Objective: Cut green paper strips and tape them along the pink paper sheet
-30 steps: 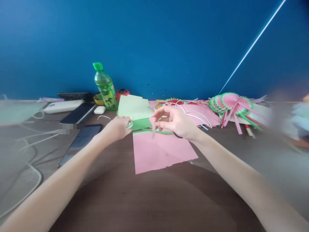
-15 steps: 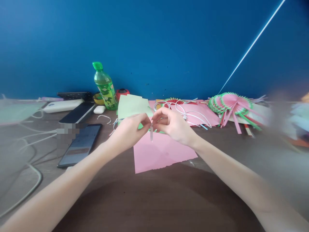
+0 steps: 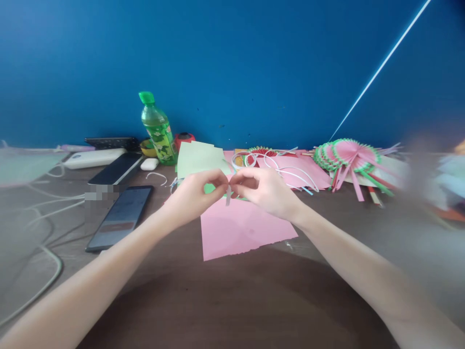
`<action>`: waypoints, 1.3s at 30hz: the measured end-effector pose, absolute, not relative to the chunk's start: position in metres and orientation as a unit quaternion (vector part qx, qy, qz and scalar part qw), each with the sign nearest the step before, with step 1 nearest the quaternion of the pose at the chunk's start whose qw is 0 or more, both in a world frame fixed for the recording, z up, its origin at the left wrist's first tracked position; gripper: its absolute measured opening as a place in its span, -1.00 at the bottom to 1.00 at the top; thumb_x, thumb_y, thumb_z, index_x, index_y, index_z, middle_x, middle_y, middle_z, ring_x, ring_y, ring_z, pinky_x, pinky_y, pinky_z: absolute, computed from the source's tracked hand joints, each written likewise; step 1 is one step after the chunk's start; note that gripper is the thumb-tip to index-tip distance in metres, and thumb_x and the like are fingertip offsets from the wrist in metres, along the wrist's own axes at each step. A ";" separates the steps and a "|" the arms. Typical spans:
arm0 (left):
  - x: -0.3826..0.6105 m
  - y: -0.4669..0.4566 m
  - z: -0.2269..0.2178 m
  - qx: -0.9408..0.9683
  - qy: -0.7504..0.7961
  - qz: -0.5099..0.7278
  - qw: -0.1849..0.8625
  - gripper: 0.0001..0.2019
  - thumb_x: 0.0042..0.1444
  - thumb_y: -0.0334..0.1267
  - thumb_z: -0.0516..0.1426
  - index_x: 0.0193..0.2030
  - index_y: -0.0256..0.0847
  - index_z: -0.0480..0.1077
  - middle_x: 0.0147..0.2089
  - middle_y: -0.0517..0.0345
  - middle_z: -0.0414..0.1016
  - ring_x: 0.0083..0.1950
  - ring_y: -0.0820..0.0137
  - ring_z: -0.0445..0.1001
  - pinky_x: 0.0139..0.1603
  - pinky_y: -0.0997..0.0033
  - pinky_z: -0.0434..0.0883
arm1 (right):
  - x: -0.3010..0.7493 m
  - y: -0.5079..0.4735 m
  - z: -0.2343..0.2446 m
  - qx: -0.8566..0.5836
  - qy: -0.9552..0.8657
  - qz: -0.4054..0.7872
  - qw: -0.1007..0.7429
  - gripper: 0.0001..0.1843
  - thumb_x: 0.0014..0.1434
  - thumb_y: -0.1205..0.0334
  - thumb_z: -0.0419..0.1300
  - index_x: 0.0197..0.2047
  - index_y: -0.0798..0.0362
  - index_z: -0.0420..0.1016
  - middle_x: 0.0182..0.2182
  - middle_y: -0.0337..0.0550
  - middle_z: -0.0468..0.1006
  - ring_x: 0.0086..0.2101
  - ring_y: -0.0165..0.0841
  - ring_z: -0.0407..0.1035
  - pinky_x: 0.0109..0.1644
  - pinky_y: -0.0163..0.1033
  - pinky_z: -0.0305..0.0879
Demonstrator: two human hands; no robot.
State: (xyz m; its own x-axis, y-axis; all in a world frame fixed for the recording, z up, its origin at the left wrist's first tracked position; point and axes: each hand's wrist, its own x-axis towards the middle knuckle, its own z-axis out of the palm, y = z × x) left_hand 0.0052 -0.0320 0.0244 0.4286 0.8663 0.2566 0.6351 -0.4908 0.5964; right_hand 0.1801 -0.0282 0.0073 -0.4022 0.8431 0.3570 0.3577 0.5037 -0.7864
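Head view: holding a narrow pale strip [image 3: 228, 198] above the far part of a pink sheet [image 3: 247, 230], pinching its upper end between the fingertips of the left hand [image 3: 201, 194] and the right hand [image 3: 267, 191]. Using a tight grip on both sides, drawing thumb and fingers in on the strip and leaving its lower end hanging down. Not making out the exact contact of each fingertip, being too small to tell. Working over a dark tabletop [image 3: 232, 300], facing a blue wall [image 3: 236, 72]. Showing green paper [image 3: 209, 188] through the gap beneath the left hand, and seeing pale green sheets [image 3: 200, 157] just beyond it. Having a looped white cable [image 3: 236, 166] lying beyond the right hand, partly over pink paper [image 3: 308, 169]. Finding, farther left, a green-capped bottle [image 3: 160, 133] standing near a red object [image 3: 184, 138] and a small white case [image 3: 149, 165]. Noting a dark phone [image 3: 121, 218] lying flat near the left forearm. Spotting pleated pink-and-green rosettes [image 3: 347, 152] trailing paper strips, sitting well apart from the right hand.
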 end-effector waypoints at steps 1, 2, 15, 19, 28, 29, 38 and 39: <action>0.005 -0.032 0.024 0.817 0.460 0.276 0.211 -0.83 0.07 -0.27 -0.02 -0.43 -0.19 0.36 -0.40 0.23 0.48 -0.32 0.41 0.38 -0.26 0.43 0.28 | 0.180 -0.029 0.008 -0.389 -0.781 0.305 0.383 -0.89 0.08 0.33 0.10 -0.37 0.08 0.46 -0.45 -0.19 0.55 -0.43 -0.37 0.45 -0.33 -0.22 0.35; 0.006 -0.032 0.024 0.816 0.461 0.277 0.210 -0.83 0.06 -0.26 -0.02 -0.43 -0.19 0.36 -0.40 0.23 0.47 -0.32 0.41 0.38 -0.26 0.43 0.27 | 0.180 -0.030 0.009 -0.391 -0.784 0.298 0.379 -0.87 0.09 0.33 0.09 -0.38 0.08 0.47 -0.46 -0.18 0.55 -0.43 -0.37 0.45 -0.33 -0.22 0.34; 0.007 -0.033 0.022 0.817 0.459 0.282 0.206 -0.85 0.02 -0.32 -0.03 -0.47 -0.20 0.34 -0.46 0.26 0.44 -0.38 0.44 0.35 -0.35 0.48 0.24 | 0.176 -0.034 0.009 -0.400 -0.816 0.201 0.367 -0.87 0.07 0.39 0.09 -0.47 0.09 0.39 -0.55 -0.22 0.48 -0.50 -0.42 0.35 -0.40 -0.27 0.23; 0.005 -0.032 0.023 0.811 0.450 0.273 0.255 -0.80 0.05 -0.34 -0.07 -0.45 -0.21 0.35 -0.40 0.24 0.46 -0.30 0.41 0.38 -0.26 0.44 0.26 | 0.176 -0.035 0.009 -0.389 -0.823 0.186 0.370 -0.86 0.09 0.38 0.07 -0.47 0.09 0.37 -0.55 -0.23 0.45 -0.52 -0.44 0.31 -0.41 -0.28 0.19; 0.006 -0.031 0.021 0.806 0.436 0.305 0.258 -0.85 0.02 -0.33 -0.01 -0.48 -0.22 0.35 -0.46 0.25 0.42 -0.36 0.45 0.35 -0.30 0.46 0.25 | 0.172 -0.039 0.006 -0.367 -0.843 0.095 0.381 -0.84 0.08 0.46 0.03 -0.50 0.10 0.29 -0.56 -0.24 0.32 -0.51 -0.47 0.18 -0.44 -0.32 0.10; 0.006 -0.031 0.020 0.798 0.436 0.315 0.272 -0.86 0.01 -0.33 0.00 -0.48 -0.23 0.35 -0.47 0.26 0.42 -0.36 0.45 0.35 -0.29 0.46 0.26 | 0.171 -0.039 0.005 -0.355 -0.846 0.076 0.389 -0.84 0.08 0.46 0.03 -0.49 0.11 0.28 -0.56 -0.24 0.30 -0.51 -0.47 0.17 -0.44 -0.33 0.10; 0.008 -0.026 0.013 0.676 0.409 0.382 0.480 -0.88 -0.03 -0.34 0.05 -0.54 -0.24 0.33 -0.49 0.25 0.39 -0.36 0.47 0.35 -0.19 0.42 0.27 | 0.171 -0.036 -0.001 -0.308 -0.853 -0.013 0.421 -0.87 0.13 0.46 0.00 -0.40 0.11 0.30 -0.52 -0.22 0.28 -0.49 -0.44 0.20 -0.46 -0.35 0.12; 0.008 -0.026 0.011 0.666 0.403 0.385 0.496 -0.88 -0.03 -0.34 0.06 -0.54 -0.24 0.33 -0.48 0.25 0.38 -0.35 0.48 0.35 -0.18 0.42 0.27 | 0.172 -0.036 -0.002 -0.305 -0.853 -0.017 0.423 -0.87 0.14 0.46 0.00 -0.40 0.11 0.30 -0.52 -0.22 0.28 -0.48 -0.44 0.20 -0.45 -0.35 0.13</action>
State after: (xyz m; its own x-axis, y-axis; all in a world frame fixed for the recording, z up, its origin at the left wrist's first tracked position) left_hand 0.0078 -0.0256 0.0114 0.3780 0.9188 0.1135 0.1553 -0.1838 0.9706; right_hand 0.1718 -0.0360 -0.0020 -0.4557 0.5065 0.7320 0.5348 0.8132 -0.2297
